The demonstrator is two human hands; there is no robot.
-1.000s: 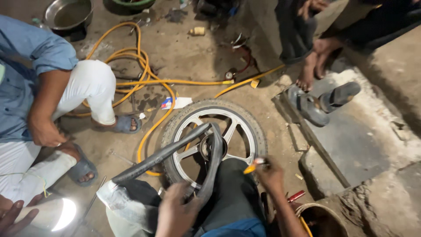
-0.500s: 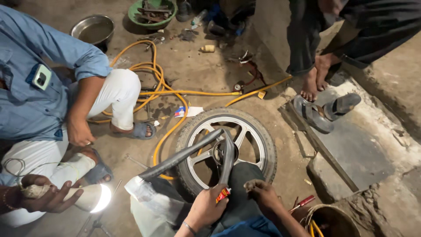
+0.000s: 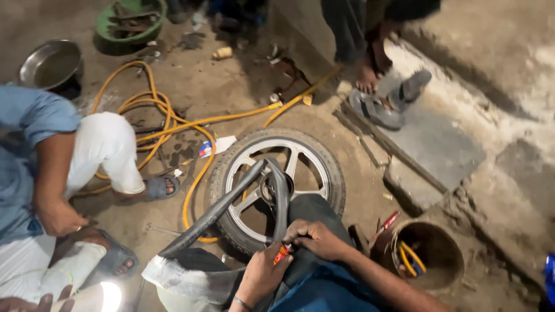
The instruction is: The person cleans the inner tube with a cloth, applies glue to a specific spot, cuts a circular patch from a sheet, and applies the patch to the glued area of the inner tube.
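While a crouching person (image 3: 52,173) looks on at the left, a small red tube (image 3: 282,252) is pinched in the left hand (image 3: 261,274). The right hand (image 3: 315,238) is closed on the black inner tube (image 3: 280,196), which is already pulled out and draped over the wheel (image 3: 276,190); the repair looks barely begun.

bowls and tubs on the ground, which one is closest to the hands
The round brown tub with yellow loops inside, just right of the right hand. The metal bowl and green basin sit far off at the top left.
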